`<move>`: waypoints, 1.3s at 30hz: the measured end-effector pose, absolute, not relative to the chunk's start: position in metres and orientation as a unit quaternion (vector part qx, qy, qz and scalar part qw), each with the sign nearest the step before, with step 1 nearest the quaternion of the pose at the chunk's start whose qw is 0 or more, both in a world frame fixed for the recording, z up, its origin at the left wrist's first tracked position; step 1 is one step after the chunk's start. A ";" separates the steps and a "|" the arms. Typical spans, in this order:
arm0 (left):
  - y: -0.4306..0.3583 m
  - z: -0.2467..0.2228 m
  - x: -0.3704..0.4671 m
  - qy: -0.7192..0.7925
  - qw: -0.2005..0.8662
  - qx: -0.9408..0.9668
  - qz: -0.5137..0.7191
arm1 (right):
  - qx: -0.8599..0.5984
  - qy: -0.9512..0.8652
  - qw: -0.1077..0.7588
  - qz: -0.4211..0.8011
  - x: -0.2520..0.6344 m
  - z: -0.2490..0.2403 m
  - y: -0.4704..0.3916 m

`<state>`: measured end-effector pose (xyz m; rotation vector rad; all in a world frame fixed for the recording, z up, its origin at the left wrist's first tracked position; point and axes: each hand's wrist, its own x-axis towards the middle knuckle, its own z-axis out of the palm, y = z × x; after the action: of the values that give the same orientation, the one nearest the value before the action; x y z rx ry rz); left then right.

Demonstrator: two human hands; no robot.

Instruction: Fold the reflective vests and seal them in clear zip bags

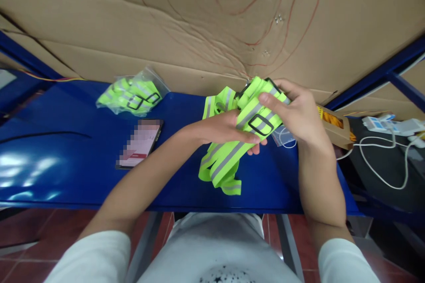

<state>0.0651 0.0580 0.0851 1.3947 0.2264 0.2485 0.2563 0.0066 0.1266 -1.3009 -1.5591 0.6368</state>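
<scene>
A neon yellow-green reflective strap (229, 158) with grey stripes is gathered in folds between my two hands, above the blue table. A black rectangular buckle (261, 124) shows on its near face. My left hand (229, 127) wraps round the lower part of the folded bundle. At the upper right end my right hand (294, 106) grips it, thumb on top, with the other fingers behind and mostly hidden. Loose loops of the strap hang below my left hand, and another part of it curves up behind that hand.
A clear plastic bag (133, 96) of similar straps lies at the back left of the blue table (83, 177). Nearer is a phone (140, 143). To the right are an open cardboard box (335, 128), a white cable (381, 181) and a power strip (395, 126). Cardboard (186, 31) stands behind.
</scene>
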 end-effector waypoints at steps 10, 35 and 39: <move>0.057 0.091 0.058 0.067 0.613 0.779 0.111 | -0.477 -0.530 0.419 0.563 0.267 0.122 0.013; 0.069 0.079 0.061 0.125 0.742 0.648 0.120 | -0.536 -0.686 0.480 0.112 0.247 0.122 0.004; 0.075 0.079 0.059 0.138 0.718 0.672 0.118 | -0.537 -0.675 0.486 0.140 0.247 0.120 0.007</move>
<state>0.0588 0.0755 0.0785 1.4867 0.3057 0.2603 0.2474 0.0070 0.1202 -1.3072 -1.6417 0.3410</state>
